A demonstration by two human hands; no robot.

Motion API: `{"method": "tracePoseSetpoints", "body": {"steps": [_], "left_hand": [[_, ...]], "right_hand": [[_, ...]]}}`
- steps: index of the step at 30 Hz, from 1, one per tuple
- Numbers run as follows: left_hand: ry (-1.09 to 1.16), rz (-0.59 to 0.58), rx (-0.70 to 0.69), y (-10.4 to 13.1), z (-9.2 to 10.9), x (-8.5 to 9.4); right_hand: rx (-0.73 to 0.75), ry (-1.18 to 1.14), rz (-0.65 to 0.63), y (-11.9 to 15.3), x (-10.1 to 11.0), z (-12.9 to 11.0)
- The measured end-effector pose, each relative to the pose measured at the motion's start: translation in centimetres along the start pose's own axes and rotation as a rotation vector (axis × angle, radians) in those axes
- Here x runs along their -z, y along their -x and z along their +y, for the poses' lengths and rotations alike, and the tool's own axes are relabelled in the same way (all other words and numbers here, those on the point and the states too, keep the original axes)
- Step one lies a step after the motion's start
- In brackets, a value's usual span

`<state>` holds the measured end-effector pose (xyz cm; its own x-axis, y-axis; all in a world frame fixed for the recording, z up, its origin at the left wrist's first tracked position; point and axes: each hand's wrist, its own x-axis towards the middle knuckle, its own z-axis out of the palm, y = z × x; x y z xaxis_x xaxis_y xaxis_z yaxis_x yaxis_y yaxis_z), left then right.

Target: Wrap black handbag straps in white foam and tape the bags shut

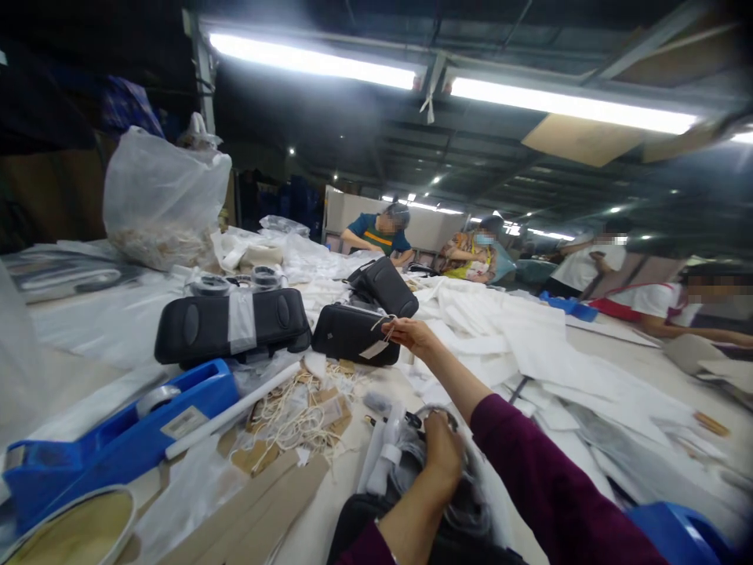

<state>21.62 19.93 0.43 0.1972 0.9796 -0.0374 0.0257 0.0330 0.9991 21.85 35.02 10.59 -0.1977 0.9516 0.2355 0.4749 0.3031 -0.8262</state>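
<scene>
My right hand reaches forward, its fingers pinched on the string of a white tag, which hangs before a black case. Low in the view, my left hand is closed around something dark among bagged coiled cables, over an open black case; what it grips is mostly hidden. Left of my hands lies a pile of strings and brown tags. Behind it rests a black case with a white band. Another black case leans farther back.
A blue tape dispenser and a round tub are at the left. White foam sheets cover much of the table's right side. A large clear bag stands at the back left. Several people work beyond the table.
</scene>
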Motion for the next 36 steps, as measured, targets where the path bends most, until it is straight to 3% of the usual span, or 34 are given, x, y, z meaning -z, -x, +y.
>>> {"method": "tracePoseSetpoints", "body": {"steps": [3,8,10,12,14,17,20,22,28,36], "left_hand": [[-0.154,0.084,-0.020,0.3,0.9,0.2],[-0.249,0.099,-0.035,0.2,1.2,0.4],[-0.258,0.101,-0.020,-0.2,0.7,0.3],[-0.262,0.107,-0.011,-0.6,0.1,0.1],[-0.269,0.118,-0.015,-0.9,-0.2,0.0],[-0.300,0.127,-0.031,-1.0,-0.3,0.0],[-0.359,0.118,-0.051,-0.8,0.1,0.1],[-0.407,0.115,-0.077,-0.4,0.6,0.2],[-0.518,0.183,-0.188,1.8,2.5,0.1],[-0.838,0.287,-0.193,2.8,2.3,-0.2]], "right_hand": [[0.003,-0.067,0.159,2.2,3.6,-0.8],[-0.108,0.036,0.377,7.8,12.3,-1.1],[-0.167,0.130,0.394,10.0,15.2,-0.5],[-0.235,0.230,0.343,11.8,16.6,0.3],[-0.315,0.311,0.237,13.0,16.2,1.4],[-0.434,0.352,0.026,14.0,13.0,3.3],[-0.506,0.276,-0.194,14.4,9.8,5.0],[-0.523,0.198,-0.301,14.6,9.1,6.0],[-0.488,0.112,-0.474,14.5,10.8,7.1],[-0.405,0.262,-0.514,14.6,11.5,5.7]]}}
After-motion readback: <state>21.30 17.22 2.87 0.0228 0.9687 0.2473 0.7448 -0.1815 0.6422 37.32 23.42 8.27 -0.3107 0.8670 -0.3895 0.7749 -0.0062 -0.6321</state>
